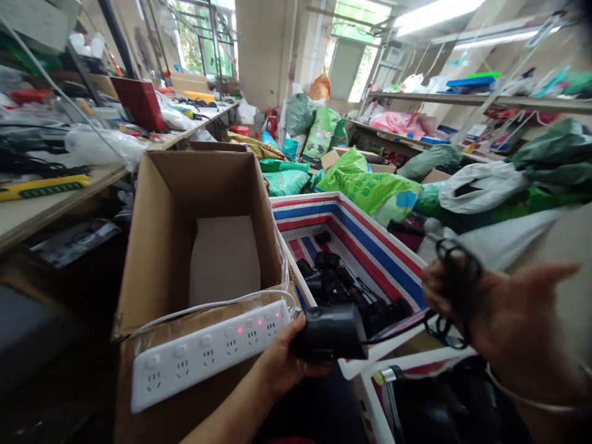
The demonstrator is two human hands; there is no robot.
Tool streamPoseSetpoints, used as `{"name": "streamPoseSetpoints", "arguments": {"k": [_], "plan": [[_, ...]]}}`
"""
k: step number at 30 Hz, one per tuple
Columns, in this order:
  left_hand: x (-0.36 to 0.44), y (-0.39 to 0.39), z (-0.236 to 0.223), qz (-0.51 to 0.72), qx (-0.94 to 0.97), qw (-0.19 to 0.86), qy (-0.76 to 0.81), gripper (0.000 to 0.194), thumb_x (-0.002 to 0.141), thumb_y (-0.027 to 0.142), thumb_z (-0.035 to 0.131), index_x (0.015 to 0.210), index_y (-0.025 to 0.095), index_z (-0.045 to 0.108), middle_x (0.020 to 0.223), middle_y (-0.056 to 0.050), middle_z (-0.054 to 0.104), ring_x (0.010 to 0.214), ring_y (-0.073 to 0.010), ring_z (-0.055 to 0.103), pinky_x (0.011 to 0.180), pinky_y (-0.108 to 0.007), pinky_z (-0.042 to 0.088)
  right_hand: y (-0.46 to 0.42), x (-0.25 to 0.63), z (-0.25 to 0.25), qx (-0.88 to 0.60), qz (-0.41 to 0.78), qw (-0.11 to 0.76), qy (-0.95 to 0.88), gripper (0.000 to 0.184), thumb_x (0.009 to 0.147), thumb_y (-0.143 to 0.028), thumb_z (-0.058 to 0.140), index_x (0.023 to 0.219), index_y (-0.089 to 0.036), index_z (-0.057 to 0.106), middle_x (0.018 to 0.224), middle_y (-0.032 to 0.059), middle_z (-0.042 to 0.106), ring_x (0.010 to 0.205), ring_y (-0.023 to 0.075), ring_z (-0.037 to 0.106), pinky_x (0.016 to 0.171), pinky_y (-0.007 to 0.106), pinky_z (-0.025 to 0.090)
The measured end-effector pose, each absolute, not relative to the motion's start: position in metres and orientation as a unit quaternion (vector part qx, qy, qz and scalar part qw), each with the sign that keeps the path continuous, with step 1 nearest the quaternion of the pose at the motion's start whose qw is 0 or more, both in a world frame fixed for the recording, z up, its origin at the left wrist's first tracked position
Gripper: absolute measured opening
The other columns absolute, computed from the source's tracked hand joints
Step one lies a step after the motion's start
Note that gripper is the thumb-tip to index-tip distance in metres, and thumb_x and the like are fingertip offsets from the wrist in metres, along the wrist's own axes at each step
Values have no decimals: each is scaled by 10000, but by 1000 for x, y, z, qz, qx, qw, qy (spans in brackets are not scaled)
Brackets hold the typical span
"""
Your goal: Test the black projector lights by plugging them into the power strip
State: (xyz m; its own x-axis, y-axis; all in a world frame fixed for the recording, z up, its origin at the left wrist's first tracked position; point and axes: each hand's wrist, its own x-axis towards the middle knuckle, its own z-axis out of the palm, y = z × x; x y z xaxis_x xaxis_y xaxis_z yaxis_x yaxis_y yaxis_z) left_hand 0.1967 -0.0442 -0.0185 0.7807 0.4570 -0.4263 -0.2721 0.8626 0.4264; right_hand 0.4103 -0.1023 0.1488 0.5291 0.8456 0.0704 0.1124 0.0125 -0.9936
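Black cylinder (335, 333) at lower centre of the frame, in left hand (284, 361)

This hand grips it beside a white power strip (208, 356); the right hand (513, 314), blurred at lower right, holds a looped cable (462, 280). A carton (141, 253), left of centre, stands open, its edge just beside the striped bin (370, 242). Cluttered worktop (18, 216) runs at upper left. Writing on the lime bag (361, 182) is too small for reading.

A lamp (437, 17) is shining up there, and a pink bag (395, 123) is lying under that shelf (430, 97).
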Motion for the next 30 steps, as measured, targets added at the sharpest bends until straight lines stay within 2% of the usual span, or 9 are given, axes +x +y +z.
{"name": "streamPoseSetpoints", "arguments": {"k": [2, 5, 8, 10, 16, 22, 24, 27, 30], "plan": [[188, -51, -17, 255, 185, 907, 281, 495, 720, 428, 671, 1104, 174, 489, 933, -65, 626, 769, -212, 625, 622, -333, 505, -114, 413, 109, -687, 293, 503, -435, 811, 429, -922, 472, 815, -229, 640, 589, 31, 547, 476, 171, 475, 395, 300, 350], [178, -61, -10, 302, 218, 889, 267, 609, 661, 348, 741, 1169, 223, 429, 1039, -64, 604, 850, -226, 614, 651, -336, 504, -132, 401, 61, -717, 347, 385, -466, 740, 560, -673, 670, 1110, -197, 531, 838, 70, 638, 758, 274, 608, 603, 353, 489], [170, -65, -3, 318, 250, 880, 248, 731, 610, 322, 782, 1227, 242, 398, 1057, -59, 605, 904, -226, 612, 754, -325, 469, -141, 378, 39, -687, 398, 403, -456, 707, 649, -607, 621, 1212, -215, 448, 1105, 103, 617, 1072, 332, 542, 809, 377, 491], [163, -65, -1, 327, 300, 860, 253, 762, 588, 296, 800, 1236, 230, 405, 1092, -68, 594, 994, -237, 583, 836, -320, 433, -142, 364, 38, -677, 376, 427, -467, 738, 647, -583, 637, 1246, -219, 408, 1192, 106, 576, 1144, 339, 494, 898, 393, 452], [142, -67, 4, 295, 546, 691, 371, 561, 637, 283, 754, 1104, 169, 465, 943, -74, 637, 877, -245, 594, 755, -339, 439, -139, 336, 41, -710, 224, 386, -545, 670, 575, -423, 728, 1136, -247, 406, 1040, 89, 616, 969, 328, 583, 853, 425, 467], [143, -78, 15, 288, 644, 548, 449, 246, 818, 315, 570, 1002, 171, 492, 830, -80, 664, 759, -234, 603, 698, -334, 421, -133, 321, 9, -756, 144, 317, -555, 725, 585, -473, 695, 1173, -200, 371, 1010, 144, 607, 904, 353, 602, 781, 511, 489], [144, -79, 17, 287, 648, 547, 446, 207, 825, 292, 545, 988, 172, 502, 819, -80, 656, 750, -233, 603, 684, -327, 418, -129, 323, 3, -754, 168, 328, -544, 735, 571, -468, 724, 1164, -192, 388, 1047, 150, 598, 951, 354, 586, 827, 516, 473], [139, -75, 24, 279, 646, 566, 429, 200, 787, 188, 537, 984, 178, 504, 827, -50, 645, 763, -213, 591, 688, -309, 418, -121, 336, 4, -716, 325, 413, -460, 757, 566, -494, 760, 1168, -195, 412, 1026, 119, 631, 974, 319, 596, 838, 457, 494], [126, -73, 33, 250, 654, 578, 419, 239, 772, 153, 526, 1008, 191, 513, 871, -26, 645, 795, -193, 578, 710, -292, 417, -115, 359, 12, -644, 450, 552, -279, 888, 618, -458, 771, 1326, -217, 292, 845, 40, 693, 689, 186, 651, 614, 284, 549]]}}
